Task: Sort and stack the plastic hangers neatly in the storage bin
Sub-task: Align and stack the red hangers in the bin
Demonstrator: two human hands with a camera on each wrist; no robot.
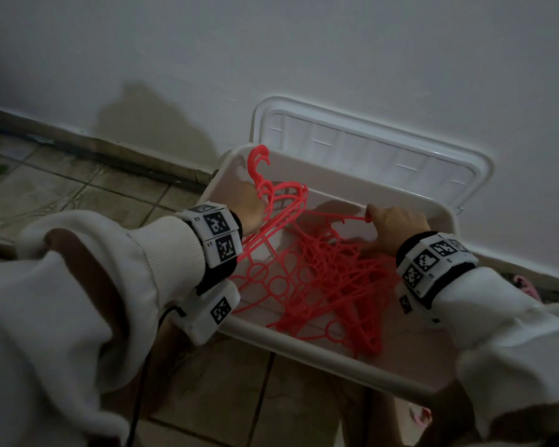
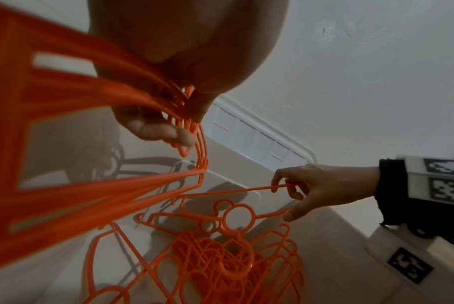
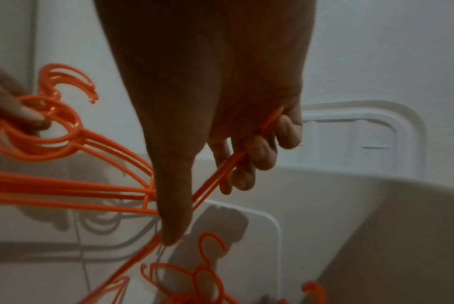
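the left hand's fingers (image 2: pixel 166 131) clamp a gathered bunch of red plastic hangers (image 1: pixel 281 201) while the right hand (image 1: pixel 397 225) pinches one loose hanger's arm (image 1: pixel 336 216) above the white plastic storage bin (image 1: pixel 320 356), whose tangled pile of red hangers (image 1: pixel 333 285) seems mostly unsorted.

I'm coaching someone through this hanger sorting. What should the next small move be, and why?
Probably lift the single hanger pinched in the right hand clear of the tangled pile and bring it to the aligned bunch gripped by the left hand, since its other end still lies among the pile in the bin.
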